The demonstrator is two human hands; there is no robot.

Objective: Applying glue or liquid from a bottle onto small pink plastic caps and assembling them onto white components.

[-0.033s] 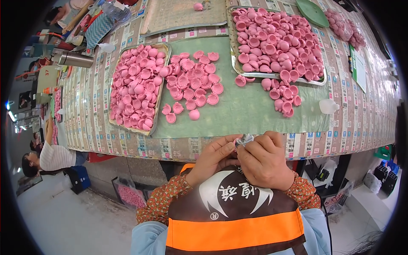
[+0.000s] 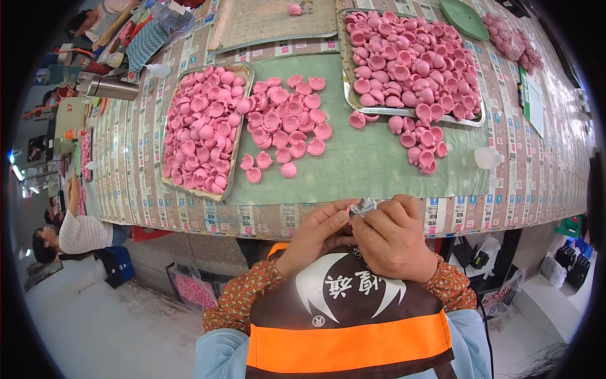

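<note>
Close to my body, just below the table's front edge, my two hands meet. My left hand (image 2: 319,235) is closed, its thumb and fingers pinching a small pink piece (image 2: 351,211) that is mostly hidden. My right hand (image 2: 392,240) is closed on a crumpled greyish-white cloth (image 2: 365,205), pressed against that piece. Ahead, a loose group of hollow pink half-shells (image 2: 291,124) lies on the green mat (image 2: 353,165), left of centre. More half-shells (image 2: 424,148) lie in a smaller group at the right.
A left tray (image 2: 235,161) and a right tray (image 2: 349,88) are heaped with pink shells. At the back, a third tray (image 2: 271,31) carries one pink piece. A white squeeze bottle (image 2: 488,158) stands right. A steel flask (image 2: 113,88) lies left. Other people sit farther left.
</note>
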